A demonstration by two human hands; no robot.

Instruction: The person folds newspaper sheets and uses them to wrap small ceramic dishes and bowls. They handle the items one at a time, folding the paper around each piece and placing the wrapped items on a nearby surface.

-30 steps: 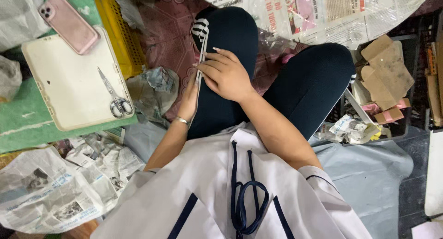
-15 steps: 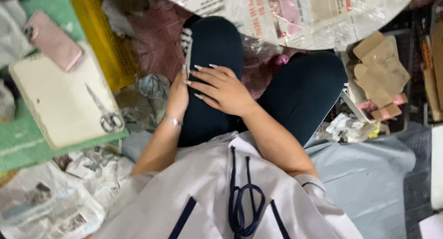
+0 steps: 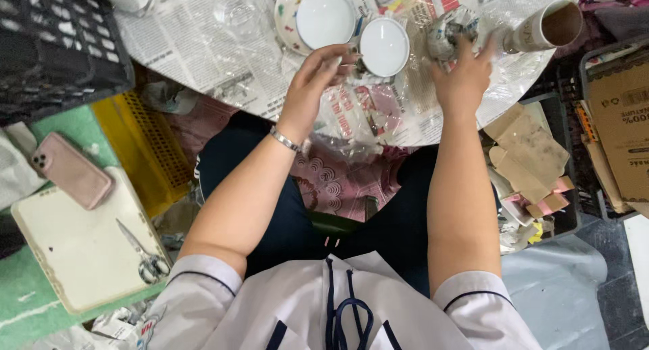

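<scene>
My left hand (image 3: 316, 76), with a bracelet on the wrist, reaches forward with its fingers loosely apart. The fingertips are at the left rim of a small white cup (image 3: 384, 45), and nothing is in the hand. My right hand (image 3: 465, 73) wraps its fingers around a newspaper-wrapped bundle (image 3: 447, 31) just right of the cup. Behind the left hand a white bowl (image 3: 324, 15) sits on a patterned plate (image 3: 287, 12). All of this lies on spread newspaper (image 3: 196, 45) under crinkled clear plastic.
A cardboard tube (image 3: 546, 25) lies at the far right of the paper. At my left are a black crate (image 3: 54, 45), a yellow basket (image 3: 145, 147), a pink phone (image 3: 71, 171) and scissors (image 3: 142, 255) on a cream board (image 3: 74, 255). Cardboard pieces (image 3: 531, 157) lie at my right.
Both hands have left my lap and reached forward to the newspaper. The view has tipped up, so the dishes and the bundle now show.
</scene>
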